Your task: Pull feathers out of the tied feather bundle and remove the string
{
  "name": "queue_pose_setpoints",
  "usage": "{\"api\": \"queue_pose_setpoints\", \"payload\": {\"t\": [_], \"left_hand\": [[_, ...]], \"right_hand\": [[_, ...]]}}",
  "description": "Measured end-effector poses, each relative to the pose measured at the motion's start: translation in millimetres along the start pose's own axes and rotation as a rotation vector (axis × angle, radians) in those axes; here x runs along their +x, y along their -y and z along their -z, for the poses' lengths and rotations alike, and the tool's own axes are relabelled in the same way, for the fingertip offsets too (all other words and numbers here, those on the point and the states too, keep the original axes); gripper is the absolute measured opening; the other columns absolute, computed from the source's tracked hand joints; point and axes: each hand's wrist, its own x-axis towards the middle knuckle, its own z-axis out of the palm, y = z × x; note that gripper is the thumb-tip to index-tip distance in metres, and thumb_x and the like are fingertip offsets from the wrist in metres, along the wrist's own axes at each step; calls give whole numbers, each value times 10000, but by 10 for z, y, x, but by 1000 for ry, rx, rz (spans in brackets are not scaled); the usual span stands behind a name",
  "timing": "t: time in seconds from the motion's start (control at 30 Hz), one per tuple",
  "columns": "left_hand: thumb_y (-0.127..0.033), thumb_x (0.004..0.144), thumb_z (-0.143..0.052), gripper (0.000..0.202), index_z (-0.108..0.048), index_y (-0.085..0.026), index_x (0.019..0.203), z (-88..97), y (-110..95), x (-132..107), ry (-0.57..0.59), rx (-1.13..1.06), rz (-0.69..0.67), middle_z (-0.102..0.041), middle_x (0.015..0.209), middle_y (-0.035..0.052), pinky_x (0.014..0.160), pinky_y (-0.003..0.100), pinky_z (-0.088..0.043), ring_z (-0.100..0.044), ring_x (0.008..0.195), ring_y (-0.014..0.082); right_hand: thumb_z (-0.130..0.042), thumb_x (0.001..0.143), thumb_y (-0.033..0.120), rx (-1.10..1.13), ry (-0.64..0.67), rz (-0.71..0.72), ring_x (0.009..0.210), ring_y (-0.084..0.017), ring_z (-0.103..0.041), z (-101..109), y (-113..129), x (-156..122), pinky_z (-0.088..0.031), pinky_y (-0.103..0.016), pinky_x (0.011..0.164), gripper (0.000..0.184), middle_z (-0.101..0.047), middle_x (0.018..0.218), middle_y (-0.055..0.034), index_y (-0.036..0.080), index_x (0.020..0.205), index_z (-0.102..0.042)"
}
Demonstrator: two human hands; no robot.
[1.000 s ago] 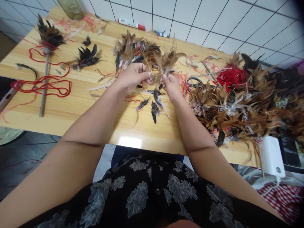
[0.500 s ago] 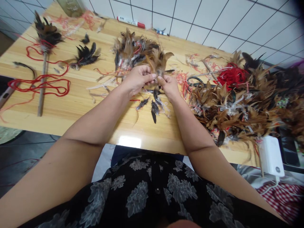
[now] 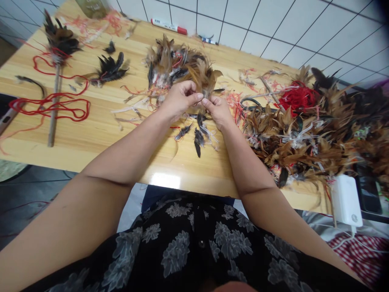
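My left hand [image 3: 179, 98] and my right hand [image 3: 218, 110] meet over the wooden table [image 3: 100, 134], fingers pinched together on a small bunch of brown feathers [image 3: 204, 79]. The bunch fans upward from the fingertips, in front of a loose heap of brown and black feathers [image 3: 170, 63]. Several small dark feathers [image 3: 198, 140] lie on the table just below my hands.
A big pile of brown feathers [image 3: 306, 134] with red yarn [image 3: 296, 98] fills the right. Red string [image 3: 54, 107] loops around a stick with a feather tuft [image 3: 56, 65] at the left. A marker [image 3: 169, 26] lies at the back; a white charger [image 3: 346, 200] sits at the right edge.
The feather bunch, spread wide between my hands a second ago, is gathered tighter now. Both hands have drawn closer together, fingertips nearly touching.
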Motion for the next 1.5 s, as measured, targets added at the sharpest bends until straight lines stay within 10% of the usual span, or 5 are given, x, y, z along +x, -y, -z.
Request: {"api": "queue_pose_setpoints", "payload": {"t": [0.37,0.67,0.9,1.07,1.5], "left_hand": [[-481,1069,-825,288,-773,-203,1126,111,13,45,57,96,-77,-743,954,57,891,398,-662,-786,905,240],[-760,1142,-501,562,-814,-300,1064,217,-238,-57,-56,389,-590,-834,1113,105,1043,488,-616,-772,1102,294],[-409,1021,-763,203,-790,-240,912,142,-220,-122,61,558,-361,-754,1006,95,1075,496,-588,-734,1065,322],[-144,839,-738,123,-792,-255,845,217,-66,-22,55,659,-446,-690,962,81,929,459,-575,-678,1004,302],[-275,881,-792,98,-772,-240,791,321,-71,59,-80,503,-309,-647,963,111,1099,543,-595,-676,1067,340]], "right_hand": [[-849,1014,640,131,-64,-91,690,-91,-507,79,-86,56,-421,-217,633,487,-568,769,40,207,914,-650],[-856,1005,643,70,-87,-120,691,-87,-508,5,113,-33,-455,-228,683,513,-580,738,53,213,861,-616],[-889,1007,537,62,-111,-145,625,-85,-455,-39,169,-45,-403,-224,647,492,-485,629,85,223,789,-580],[-906,1000,469,82,-158,-178,601,-71,-417,-86,252,-81,-362,-202,615,473,-519,625,91,211,775,-579],[-854,1049,330,93,-173,-202,618,-65,-410,-84,258,-76,-394,-201,666,424,-585,681,77,200,762,-569]]}}
